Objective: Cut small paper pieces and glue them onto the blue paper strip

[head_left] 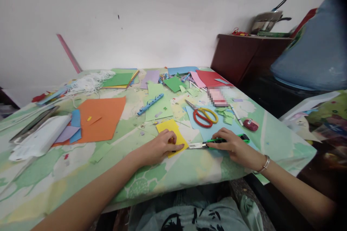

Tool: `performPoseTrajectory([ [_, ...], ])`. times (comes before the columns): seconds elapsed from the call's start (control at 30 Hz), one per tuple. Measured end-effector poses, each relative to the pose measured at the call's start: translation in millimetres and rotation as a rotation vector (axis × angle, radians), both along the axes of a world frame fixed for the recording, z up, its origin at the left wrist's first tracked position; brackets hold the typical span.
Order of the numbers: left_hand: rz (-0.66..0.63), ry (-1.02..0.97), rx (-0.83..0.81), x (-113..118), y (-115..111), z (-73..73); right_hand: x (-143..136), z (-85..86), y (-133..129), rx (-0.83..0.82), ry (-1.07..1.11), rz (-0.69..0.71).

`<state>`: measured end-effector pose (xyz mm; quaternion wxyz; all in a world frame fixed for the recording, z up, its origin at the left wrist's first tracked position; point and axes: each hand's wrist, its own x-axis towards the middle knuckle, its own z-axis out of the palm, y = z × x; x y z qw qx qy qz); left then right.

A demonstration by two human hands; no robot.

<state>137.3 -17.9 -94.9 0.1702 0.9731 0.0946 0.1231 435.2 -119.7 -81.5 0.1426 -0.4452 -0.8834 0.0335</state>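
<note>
Two bare hands are at the near edge of the table [189, 169] in the head view. Light and thin, the yellow paper [180, 135] should bend, crease or slide easily, so it is best held flat with spread fingertips near an edge. The utility knife [216, 140] looks stiff and light, probably with smooth plastic on its body; take it by the green-and-black handle, clear of the blade.

The paper lies under the left hand [162, 143], whose fingers are bent over it; I cannot tell whether they pinch it or only press. The right hand [232, 148] grasps the knife handle from above, blade towards the paper. Whether the tip touches the paper's edge is hard to make out. Scissors [197, 109] lie beyond the knife.
</note>
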Motion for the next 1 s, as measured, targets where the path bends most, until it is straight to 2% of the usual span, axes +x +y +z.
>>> performPoseTrajectory([
  [0.3, 0.009, 0.010, 0.008, -0.5, 0.1, 1.3, 1.1, -1.3, 0.1, -0.009, 0.011, 0.006],
  [0.63, 0.015, -0.084, -0.128, -3.1, 4.5, 3.7, -4.9, 1.7, 0.9, -0.049, -0.011, 0.008],
  [1.0, 0.001, -0.067, -0.134, -5.4, 5.0, 7.4, -6.8, 2.1, -0.2, -0.033, -0.021, 0.009],
])
